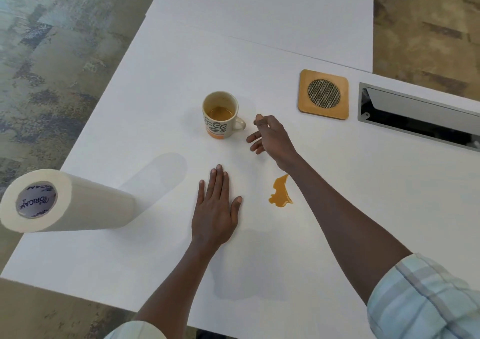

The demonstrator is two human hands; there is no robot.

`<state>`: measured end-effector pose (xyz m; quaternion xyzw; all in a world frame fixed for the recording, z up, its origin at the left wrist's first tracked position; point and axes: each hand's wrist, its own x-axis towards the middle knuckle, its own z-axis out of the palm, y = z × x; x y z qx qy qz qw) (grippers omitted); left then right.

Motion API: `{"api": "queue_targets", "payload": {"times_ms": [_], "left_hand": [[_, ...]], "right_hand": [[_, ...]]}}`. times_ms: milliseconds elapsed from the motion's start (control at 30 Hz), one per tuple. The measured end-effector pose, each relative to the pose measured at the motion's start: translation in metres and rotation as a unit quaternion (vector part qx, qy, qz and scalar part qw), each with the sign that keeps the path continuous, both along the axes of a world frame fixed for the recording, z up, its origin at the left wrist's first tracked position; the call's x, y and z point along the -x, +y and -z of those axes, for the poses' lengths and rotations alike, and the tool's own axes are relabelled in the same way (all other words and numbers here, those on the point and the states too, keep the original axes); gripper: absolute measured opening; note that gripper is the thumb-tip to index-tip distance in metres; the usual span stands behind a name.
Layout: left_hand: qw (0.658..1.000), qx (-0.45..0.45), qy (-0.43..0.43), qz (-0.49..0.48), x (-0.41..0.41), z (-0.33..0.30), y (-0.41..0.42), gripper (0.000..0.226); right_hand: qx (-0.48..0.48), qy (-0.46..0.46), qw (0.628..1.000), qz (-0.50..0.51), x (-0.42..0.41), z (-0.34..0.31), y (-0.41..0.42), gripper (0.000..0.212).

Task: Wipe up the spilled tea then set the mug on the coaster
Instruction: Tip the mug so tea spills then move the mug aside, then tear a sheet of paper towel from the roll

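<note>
Just left of the right hand's (271,136) loosely open, empty grip stands the mug (221,115), handle toward it; the tea spill (280,191) lies nearer, the coaster (324,94) beyond-right. The left hand (217,208) lies flat, empty, on the surface (337,208).

Only readable bit is "ORIGAM" printed a few times on the purple core label of the paper towel roll (52,201). The mug (220,116) has dark lettering, can't make it out.
</note>
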<state>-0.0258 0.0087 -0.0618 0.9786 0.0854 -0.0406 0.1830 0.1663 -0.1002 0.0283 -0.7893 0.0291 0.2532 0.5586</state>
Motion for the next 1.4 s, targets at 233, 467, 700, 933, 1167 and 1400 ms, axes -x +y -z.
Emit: {"api": "queue_targets", "payload": {"times_ms": [233, 467, 700, 933, 1167, 1400], "left_hand": [[0.995, 0.079, 0.054, 0.026, -0.001, -0.018, 0.006, 0.073], [0.981, 0.177, -0.04, -0.065, 0.004, -0.087, 0.028, 0.076], [0.984, 0.088, -0.115, -0.109, 0.006, -0.177, 0.073, 0.061], [0.95, -0.126, -0.042, -0.282, 0.036, -0.225, 0.14, 0.089], [0.919, -0.011, 0.047, -0.391, 0.055, -0.223, 0.166, 0.129], [0.94, 0.044, 0.047, -0.336, 0.068, -0.221, 0.177, 0.107]], "right_hand": [[-0.017, 0.0, 0.999, 0.039, 0.04, -0.017, -0.016, 0.029], [-0.011, 0.001, 0.999, 0.034, 0.083, -0.032, -0.01, 0.021], [-0.012, -0.006, 1.0, -0.005, 0.119, -0.054, 0.022, 0.02], [-0.021, -0.025, 0.998, -0.051, 0.145, -0.079, 0.057, 0.016], [-0.013, -0.041, 0.995, -0.09, 0.163, -0.089, 0.082, 0.015], [0.042, -0.135, 0.968, -0.206, 0.179, -0.099, 0.108, 0.037]]}}
